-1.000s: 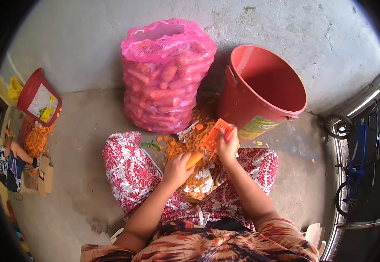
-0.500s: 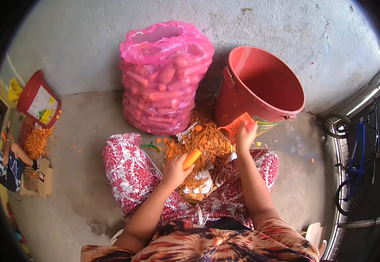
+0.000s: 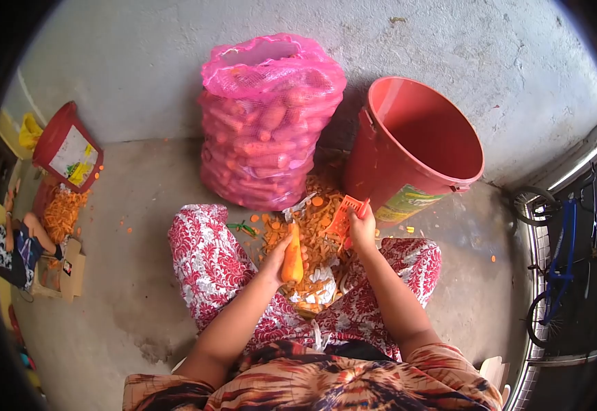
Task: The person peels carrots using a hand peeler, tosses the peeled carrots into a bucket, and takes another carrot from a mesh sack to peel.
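Open space separates the left hand (image 3: 278, 260), wrapped around a smooth, tapering carrot (image 3: 294, 257), from the right hand (image 3: 362, 231), gripping a perforated plastic peeler (image 3: 341, 218). Both are above curled peelings (image 3: 318, 240). Beyond, a bulging pink mesh sack (image 3: 261, 140) and round-rimmed red plastic bucket (image 3: 374, 168) bound the reach; concrete floor (image 3: 130, 274) stretches sideways.
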Demonstrator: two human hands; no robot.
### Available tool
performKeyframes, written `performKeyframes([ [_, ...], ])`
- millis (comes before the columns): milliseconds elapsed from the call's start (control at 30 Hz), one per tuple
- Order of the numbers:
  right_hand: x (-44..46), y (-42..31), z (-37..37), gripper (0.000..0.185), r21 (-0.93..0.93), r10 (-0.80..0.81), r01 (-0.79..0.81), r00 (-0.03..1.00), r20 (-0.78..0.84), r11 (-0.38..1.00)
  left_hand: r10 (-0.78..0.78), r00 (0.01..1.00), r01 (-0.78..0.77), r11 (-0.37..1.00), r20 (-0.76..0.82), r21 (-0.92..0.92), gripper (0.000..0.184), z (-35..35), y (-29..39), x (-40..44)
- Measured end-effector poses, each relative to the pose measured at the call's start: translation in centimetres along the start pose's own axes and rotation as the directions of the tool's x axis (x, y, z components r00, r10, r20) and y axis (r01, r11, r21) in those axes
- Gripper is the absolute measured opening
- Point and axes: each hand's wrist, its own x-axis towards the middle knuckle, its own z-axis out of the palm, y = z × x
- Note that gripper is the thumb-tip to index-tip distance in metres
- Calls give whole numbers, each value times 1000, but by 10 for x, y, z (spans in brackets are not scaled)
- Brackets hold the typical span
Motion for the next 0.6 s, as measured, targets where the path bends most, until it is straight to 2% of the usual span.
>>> performKeyframes([
  [67,-1,-2,0,12,27,27,-28,999,37,999,14,999,-14,1000,-52,-4,36,-1,0,0],
  [167,-8,-16,4,9,249,114,-154,979,168,956,44,993,-46,999,-106,-17,34,-1,0,-2],
  [267,-19,-29,1,15,402,267,-529,793,547,747,72,986,-80,996,-153,-46,34,4,2,2],
  [333,-29,-46,4,17,273,236,-587,645,727,762,73,976,-86,995,-205,-54,35,6,4,4],
  [400,-40,-50,9,17,118,272,-599,518,811,792,78,995,-85,986,-56,-145,36,-4,6,9],
  [433,-43,-59,11,16,94,177,-502,466,867,860,85,996,-80,979,16,-190,37,-9,7,11],
  [467,-46,-58,12,16,43,162,-402,462,872,915,84,996,-83,983,-2,-163,38,-13,5,13],
  [533,-50,-57,18,16,73,179,-403,555,812,912,80,996,-84,991,-37,-108,39,4,7,6],
  [600,-39,-68,11,16,26,276,-440,607,745,897,68,992,-76,995,-104,-66,44,15,9,-2],
])
